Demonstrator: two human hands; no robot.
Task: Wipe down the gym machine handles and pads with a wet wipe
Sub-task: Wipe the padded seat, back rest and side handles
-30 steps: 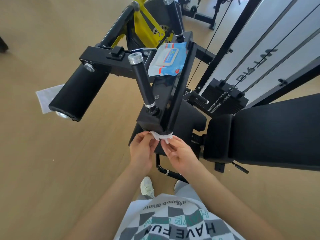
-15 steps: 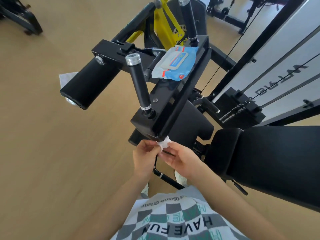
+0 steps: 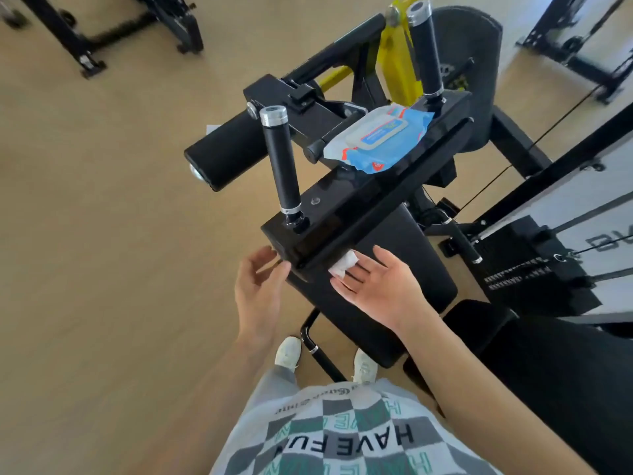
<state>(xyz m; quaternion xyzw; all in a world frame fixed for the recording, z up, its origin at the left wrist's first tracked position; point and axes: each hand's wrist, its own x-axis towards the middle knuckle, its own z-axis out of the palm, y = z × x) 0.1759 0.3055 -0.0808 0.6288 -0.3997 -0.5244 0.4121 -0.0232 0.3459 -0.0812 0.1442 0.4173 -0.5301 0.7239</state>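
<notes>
bottom of frame: checked shirt (image 3: pixel 342 437), white shoes (image 3: pixel 289 351) on the floor (image 3: pixel 102 269). the person stands close against the machine.

mid frame: right hand (image 3: pixel 380 286) is palm up, fingers straight and spread, thumb held apart. the wet wipe (image 3: pixel 343 265), a small folded wad, lies across its fingertips and touches the black pad (image 3: pixel 411 241) just under the frame (image 3: pixel 359 197). nothing pinches it. left hand (image 3: pixel 258 289) holds nothing; its fingers are nearly straight and close together, tips at the near corner of the frame.

risks (judgement):
- the wipe is loose on an open hand. a tilt, or a drag along the pad, could roll it off onto the floor, where it would pick up dirt.
- the wad is small. wiped folded, it covers little of the pad and may leave strips missed.
- the wipe pack (image 3: pixel 376 138), upper centre, lies on the sloping frame with one edge overhanging. a knock while working the near handle (image 3: pixel 283 162) could slide it off.
- the roller pad (image 3: pixel 226 156) and far handle (image 3: pixel 426 53) sit beyond the frame. reaching over could bump the pack too.

hidden or unclear:
- right fingertips under the wipe are covered; cannot tell how damp the wipe is.
- left thumb is hard to separate from the fingers, edges blurred.
- a white sheet (image 3: pixel 213 126) behind the roller pad is mostly hidden.
- the weight stack (image 3: pixel 520 269) and panel lettering are cut off at the right edge.
</notes>
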